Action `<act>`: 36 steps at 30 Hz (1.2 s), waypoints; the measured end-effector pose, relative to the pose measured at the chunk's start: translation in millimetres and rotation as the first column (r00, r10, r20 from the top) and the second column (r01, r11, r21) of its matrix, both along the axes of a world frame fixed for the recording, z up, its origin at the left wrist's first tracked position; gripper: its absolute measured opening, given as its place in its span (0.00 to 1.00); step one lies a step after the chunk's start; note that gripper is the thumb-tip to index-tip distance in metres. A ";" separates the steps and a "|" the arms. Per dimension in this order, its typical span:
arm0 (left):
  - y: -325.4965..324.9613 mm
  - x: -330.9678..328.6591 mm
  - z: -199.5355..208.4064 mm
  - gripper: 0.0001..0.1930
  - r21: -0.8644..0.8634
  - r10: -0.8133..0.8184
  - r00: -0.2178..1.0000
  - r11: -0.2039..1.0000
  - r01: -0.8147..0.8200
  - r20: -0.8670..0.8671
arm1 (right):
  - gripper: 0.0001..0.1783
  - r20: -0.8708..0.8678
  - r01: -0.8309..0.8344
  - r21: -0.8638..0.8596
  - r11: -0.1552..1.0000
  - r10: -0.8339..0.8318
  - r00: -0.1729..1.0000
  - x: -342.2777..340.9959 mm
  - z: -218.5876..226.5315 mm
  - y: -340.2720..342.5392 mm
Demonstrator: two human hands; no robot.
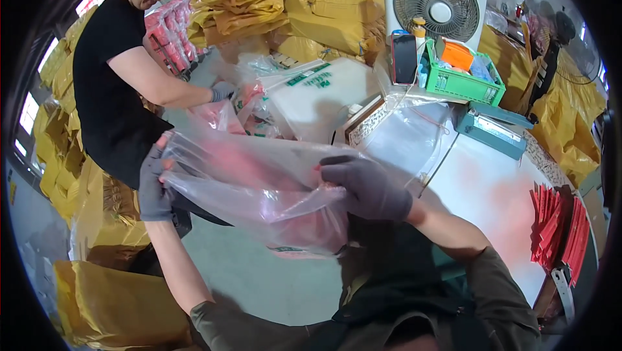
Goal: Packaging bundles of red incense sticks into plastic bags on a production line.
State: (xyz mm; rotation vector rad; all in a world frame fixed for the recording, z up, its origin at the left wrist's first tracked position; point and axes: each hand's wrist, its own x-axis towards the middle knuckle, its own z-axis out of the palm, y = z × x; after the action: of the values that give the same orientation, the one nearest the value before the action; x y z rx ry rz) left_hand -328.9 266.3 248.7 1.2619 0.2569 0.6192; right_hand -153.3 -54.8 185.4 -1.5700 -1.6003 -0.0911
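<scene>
A large clear plastic bag [259,176] is stretched between my two gloved hands, with something pink showing low inside it. At the left, my left hand [157,179], in a grey glove with bare fingertips, is closed on one end of the bag's rim. My right hand [369,187], gloved the same way, pinches the other end of the rim beside the white table [479,189]. The bag hangs between them over the floor, its lower part sagging toward me. What exactly lies inside is blurred by the plastic.
A co-worker [120,66] in black bends over pink plastic packages [220,114] at the left. On the table are a green basket [466,82], a phone [403,59], a teal sealing device [492,134] and red strips [551,228]. Yellow sacks [330,14] and a fan [437,4] stand behind.
</scene>
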 end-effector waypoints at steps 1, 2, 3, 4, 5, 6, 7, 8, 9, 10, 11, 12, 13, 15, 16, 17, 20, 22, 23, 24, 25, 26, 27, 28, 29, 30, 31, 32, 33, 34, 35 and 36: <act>8.2 4.5 -0.8 0.22 0.011 -0.045 0.998 0.999 0.044 0.042 | 0.07 0.005 -0.019 0.018 1.000 0.019 1.000 4.7 4.3 -1.8; 7.2 13.4 -3.3 0.22 0.022 -0.078 0.997 0.997 0.077 0.027 | 0.07 -0.009 0.014 0.030 0.999 -0.014 1.000 6.8 -2.4 -3.4; 3.8 27.4 -12.4 0.20 0.204 0.096 0.993 0.976 -0.080 -0.074 | 0.07 -0.020 -0.051 -0.007 0.999 0.050 0.999 15.1 -16.7 -4.0; 0.8 47.6 -27.2 0.19 0.397 0.253 0.960 0.899 -0.187 -0.121 | 0.07 -0.032 -0.087 -0.042 0.995 0.086 0.996 26.3 -29.0 -10.1; 46.9 35.9 -51.1 0.17 0.653 0.206 0.932 0.756 0.043 -0.299 | 0.08 0.053 -0.033 -0.182 0.983 0.043 0.998 25.1 -37.2 -15.6; 40.7 42.9 -64.1 0.21 0.652 0.041 0.897 0.702 0.287 -0.439 | 0.08 0.174 0.042 -0.323 0.945 0.016 0.985 28.3 -53.1 -23.0; 24.8 57.4 -68.9 0.23 0.626 0.144 0.822 0.723 0.292 -0.551 | 0.08 0.195 0.061 -0.335 0.940 0.006 0.981 33.3 -71.0 -26.5; 54.0 55.5 -91.2 0.26 0.704 0.087 0.913 0.668 0.243 -0.398 | 0.11 0.060 -0.017 -0.205 0.979 0.030 0.998 33.5 -77.9 -32.9; 86.1 59.7 -107.6 0.31 0.753 0.024 0.971 0.635 0.170 -0.239 | 0.14 0.089 -0.003 -0.200 0.980 0.021 0.996 30.0 -48.3 -46.9; 67.8 85.1 -91.8 0.33 0.902 0.159 0.974 0.424 0.078 -0.159 | 0.16 0.081 0.083 -0.074 0.994 -0.077 0.994 37.4 -47.9 -67.2; 58.5 89.8 -72.3 0.34 0.997 0.372 0.928 0.066 -0.034 0.007 | 0.17 0.017 0.114 -0.043 0.993 -0.113 0.993 46.3 -40.7 -85.2; -2.5 133.7 -47.5 0.33 0.990 0.321 0.946 0.140 -0.013 -0.033 | 0.19 -0.060 0.197 -0.036 0.980 -0.199 0.978 62.0 -35.1 -125.8; -45.0 159.4 -29.7 0.34 0.988 0.194 0.980 0.152 0.002 -0.031 | 0.20 -0.034 0.275 0.139 0.951 -0.273 0.961 79.7 -45.5 -165.6; -138.7 192.9 -7.8 0.34 0.975 0.005 0.995 0.202 0.092 -0.095 | 0.26 -0.314 0.513 0.038 0.857 -0.477 0.821 95.2 -54.0 -254.8; -187.6 202.6 0.8 0.34 0.960 -0.053 0.986 0.227 0.166 -0.158 | 0.29 -0.299 0.649 -0.291 0.703 -0.711 0.637 85.3 -23.7 -301.5; -223.4 215.8 2.3 0.34 0.927 -0.118 0.957 0.242 0.287 -0.266 | 0.31 -0.214 0.727 -0.260 0.635 -0.772 0.598 80.1 -26.1 -352.8; -290.1 276.6 -44.5 0.34 0.867 -0.376 0.835 0.137 0.479 -0.401 | 0.33 0.070 0.957 -0.261 0.128 -0.986 0.152 64.6 -58.7 -506.8; -338.8 301.5 -74.5 0.35 0.770 -0.509 0.641 -0.071 0.634 -0.575 | 0.36 0.259 0.913 -0.319 -0.252 -0.950 -0.172 39.3 -59.6 -593.5; -362.3 310.5 -90.5 0.35 0.679 -0.464 0.551 -0.166 0.715 -0.694 | 0.37 0.196 0.955 -0.251 -0.160 -0.974 -0.112 22.5 -47.4 -620.2; -386.3 319.6 -109.6 0.36 0.570 -0.406 0.450 -0.247 0.784 -0.795 | 0.38 0.340 0.873 -0.231 -0.430 -0.876 -0.342 13.3 -64.1 -662.8; -404.9 323.4 -127.1 0.36 0.582 -0.460 0.401 -0.369 0.725 -0.792 | 0.39 0.402 0.761 -0.343 -0.551 -0.818 -0.412 4.2 -52.1 -682.4; -427.8 330.5 -150.7 0.36 0.599 -0.521 0.342 -0.476 0.645 -0.782 | 0.41 0.410 0.692 -0.393 -0.606 -0.789 -0.458 -10.5 -52.2 -713.8; -427.8 327.0 -169.7 0.36 0.653 -0.540 0.387 -0.492 0.576 -0.748 | 0.42 0.328 0.716 -0.375 -0.588 -0.807 -0.491 17.2 -86.7 -721.9; -462.9 330.2 -194.6 0.36 0.723 -0.670 0.334 -0.456 0.519 -0.662 | 0.42 0.301 0.782 -0.286 -0.554 -0.827 -0.475 -14.6 -102.0 -762.4; -471.1 342.2 -245.2 0.33 0.931 -0.858 0.374 -0.279 0.234 -0.351 | 0.40 0.279 0.758 -0.298 -0.581 -0.812 -0.513 -4.4 -110.3 -755.5; -508.0 334.3 -241.9 0.27 0.795 -0.786 0.332 -0.306 0.524 -0.522 | 0.39 0.077 0.827 -0.368 -0.424 -0.901 -0.428 -9.0 -105.7 -741.1; -541.8 328.9 -265.7 0.22 0.751 -0.849 0.325 -0.120 0.650 -0.417 | 0.37 0.083 0.833 -0.343 -0.434 -0.898 -0.433 -25.4 -111.5 -753.6; -579.0 324.9 -224.6 0.16 0.874 -0.843 0.386 -0.181 0.451 -0.374 | 0.36 0.160 0.818 -0.335 -0.468 -0.883 -0.441 -42.5 -133.9 -786.3; -590.9 320.7 -256.3 0.13 0.568 -0.877 0.362 0.132 0.813 -0.315 | 0.36 0.187 0.866 -0.334 -0.372 -0.927 -0.325 -17.2 -138.4 -768.5; -602.7 318.3 -286.9 0.10 0.073 -0.916 0.360 0.353 0.933 -0.177 | 0.35 0.308 0.873 -0.311 -0.375 -0.909 -0.280 -3.8 -148.6 -762.0; -609.8 319.0 -276.1 0.09 0.573 -0.781 0.624 0.493 0.655 -0.040 | 0.34 0.432 0.860 -0.293 -0.418 -0.860 -0.271 0.3 -154.5 -765.5; -615.4 316.2 -260.0 0.09 0.873 -0.625 0.752 0.467 0.144 0.210 | 0.34 0.434 0.873 -0.285 -0.396 -0.865 -0.251 13.4 -149.6 -751.6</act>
State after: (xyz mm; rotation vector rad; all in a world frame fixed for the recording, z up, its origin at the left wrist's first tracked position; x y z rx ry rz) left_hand -12.7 -349.1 -11.3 1.9113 -0.9125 0.6407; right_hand -139.9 -806.4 35.8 -2.9848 0.4065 -0.5982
